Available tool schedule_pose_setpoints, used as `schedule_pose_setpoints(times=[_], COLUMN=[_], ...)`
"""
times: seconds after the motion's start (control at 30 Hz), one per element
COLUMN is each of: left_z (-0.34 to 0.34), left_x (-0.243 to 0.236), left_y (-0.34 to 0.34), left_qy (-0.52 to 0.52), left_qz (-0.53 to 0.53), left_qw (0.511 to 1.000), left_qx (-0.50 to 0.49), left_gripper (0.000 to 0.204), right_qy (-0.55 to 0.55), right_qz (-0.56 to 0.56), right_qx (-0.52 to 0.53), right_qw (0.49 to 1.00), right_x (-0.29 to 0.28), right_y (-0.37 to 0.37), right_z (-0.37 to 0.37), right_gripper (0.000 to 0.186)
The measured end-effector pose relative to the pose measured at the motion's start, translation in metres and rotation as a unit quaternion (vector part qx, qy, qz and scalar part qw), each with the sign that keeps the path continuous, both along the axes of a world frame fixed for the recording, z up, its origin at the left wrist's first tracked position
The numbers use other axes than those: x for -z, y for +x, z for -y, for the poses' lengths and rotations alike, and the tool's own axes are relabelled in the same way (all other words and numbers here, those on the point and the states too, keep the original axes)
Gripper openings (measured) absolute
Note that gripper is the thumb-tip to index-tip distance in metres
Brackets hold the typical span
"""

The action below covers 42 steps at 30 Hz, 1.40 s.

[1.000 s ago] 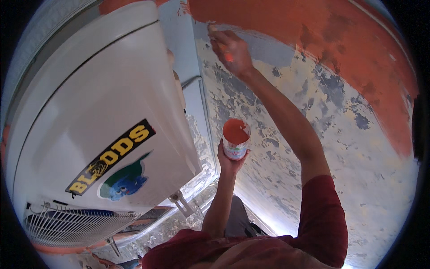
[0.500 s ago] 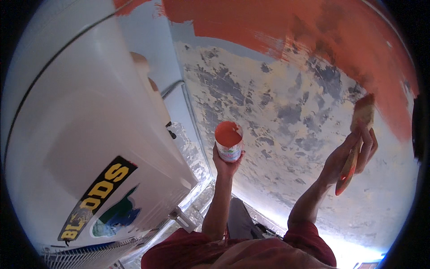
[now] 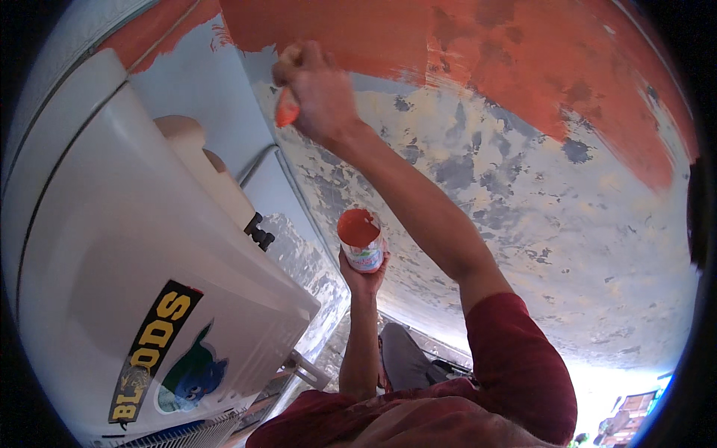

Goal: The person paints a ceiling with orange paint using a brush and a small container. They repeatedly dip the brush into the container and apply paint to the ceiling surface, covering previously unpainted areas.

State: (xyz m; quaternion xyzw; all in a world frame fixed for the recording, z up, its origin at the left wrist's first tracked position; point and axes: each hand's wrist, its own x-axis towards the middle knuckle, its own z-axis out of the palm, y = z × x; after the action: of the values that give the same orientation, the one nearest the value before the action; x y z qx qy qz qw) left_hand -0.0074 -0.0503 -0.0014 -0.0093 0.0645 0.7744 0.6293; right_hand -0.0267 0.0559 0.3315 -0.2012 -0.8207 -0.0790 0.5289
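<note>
My right hand (image 3: pixel 317 93) is raised near the upper left of the wall, gripping a paintbrush (image 3: pixel 286 110) with an orange-stained handle; the bristles are mostly hidden behind my fingers. It works close to the ragged lower edge of the orange paint (image 3: pixel 321 26), beside the wall corner. Below it, my left hand (image 3: pixel 362 272) holds an upright white labelled container (image 3: pixel 364 254) with orange paint inside. The wall (image 3: pixel 523 209) under the orange band is pale and patched with grey flaking spots.
A white appliance (image 3: pixel 112 224) with stickers and a lower grille (image 3: pixel 183 433) fills the left side. Behind it are a beige fitting (image 3: pixel 216 179), a dark fitting (image 3: pixel 258 233) and a grey pipe (image 3: pixel 284 172) in the corner. A bright opening (image 3: pixel 612 407) shows at lower right.
My right hand has swept from the wall's right side back up to the upper left with the brush. The orange coat at the right looks larger. The view has shifted slightly.
</note>
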Motion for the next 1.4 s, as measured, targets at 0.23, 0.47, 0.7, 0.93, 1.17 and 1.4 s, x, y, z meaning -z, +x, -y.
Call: schedule_pose_setpoints(times=[0.23,0.47,0.7,0.93,1.17,1.4], left_z=[-0.014,-0.015,-0.005,-0.006,-0.007,-0.001], left_x=[-0.001,0.002,0.008,0.009,0.031,0.043], left_y=[-0.011,-0.004,-0.014,-0.013,-0.014,-0.011], left_qy=[0.02,0.017,0.01,0.036,-0.008,0.012], left_qz=[0.024,0.028,0.039,0.048,0.038,0.038], left_qw=[0.999,0.999,0.999,0.998,0.999,0.999], left_qx=[0.015,0.028,0.015,0.018,0.02,0.014], left_gripper=[0.062,0.061,0.062,0.062,0.062,0.065], right_qy=[-0.031,0.093,-0.001,0.039,0.037,-0.231], right_qz=[-0.262,-0.316,-0.129,-0.092,-0.338,-0.385], right_qx=[0.0,0.346,0.154,-0.042,0.063,0.041], right_qw=[0.965,0.879,0.98,0.994,0.938,0.893], right_x=[0.042,0.075,0.05,0.006,0.065,0.056], right_y=[0.204,0.266,0.054,-0.057,0.134,0.079], right_z=[0.082,0.074,0.014,-0.022,0.013,0.028], right_gripper=[0.032,0.038,0.048,0.037,0.039,0.025])
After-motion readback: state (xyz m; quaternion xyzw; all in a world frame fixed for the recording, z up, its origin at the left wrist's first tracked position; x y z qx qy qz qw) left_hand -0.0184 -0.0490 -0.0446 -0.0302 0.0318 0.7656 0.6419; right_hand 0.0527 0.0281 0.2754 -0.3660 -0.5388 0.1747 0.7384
